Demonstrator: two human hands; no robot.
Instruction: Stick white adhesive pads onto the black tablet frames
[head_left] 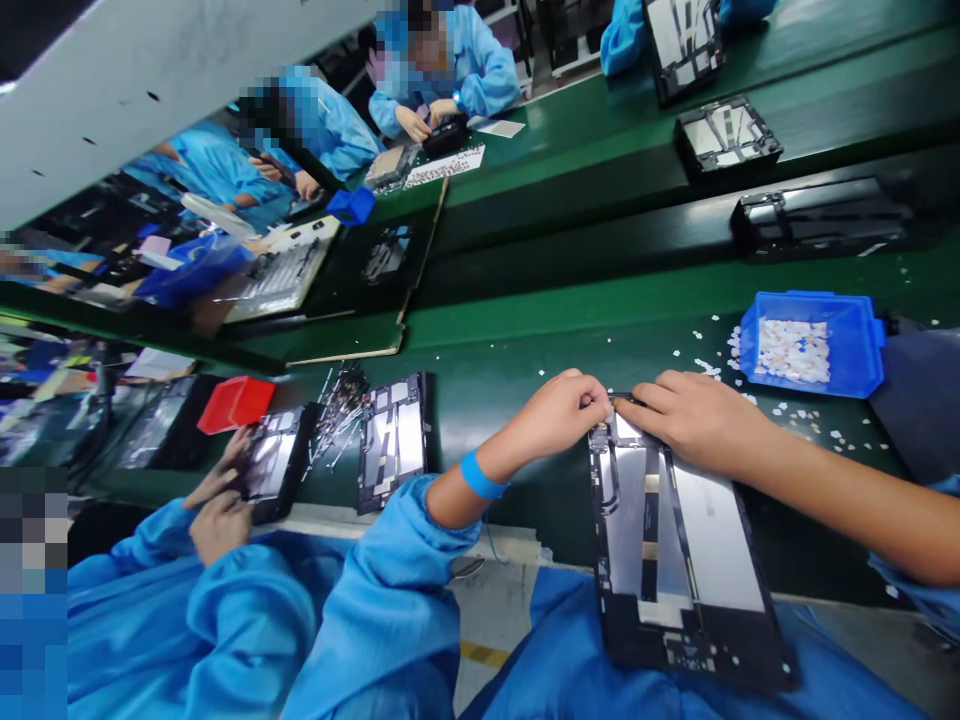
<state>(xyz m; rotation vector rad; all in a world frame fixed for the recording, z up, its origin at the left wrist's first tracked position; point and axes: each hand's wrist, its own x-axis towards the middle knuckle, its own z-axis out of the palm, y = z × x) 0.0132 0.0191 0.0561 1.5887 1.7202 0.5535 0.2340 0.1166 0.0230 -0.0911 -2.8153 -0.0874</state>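
Your right forearm: cut off at right picture edge.
Your left hand (556,412): fingers curled over top edge of tablet frame (675,540); fingertips hidden, so what they pinch cannot be told.
Your right hand (694,415): covers frame's upper right corner.
Frame's lower end: blurred, hangs past surface (525,370) edge.
Blue tray (811,345): white bits inside too small to identify.
Black tray (821,218): contents dark, unreadable.
Neighbour's device (271,465): partly hidden by hand.
Faces: blurred.
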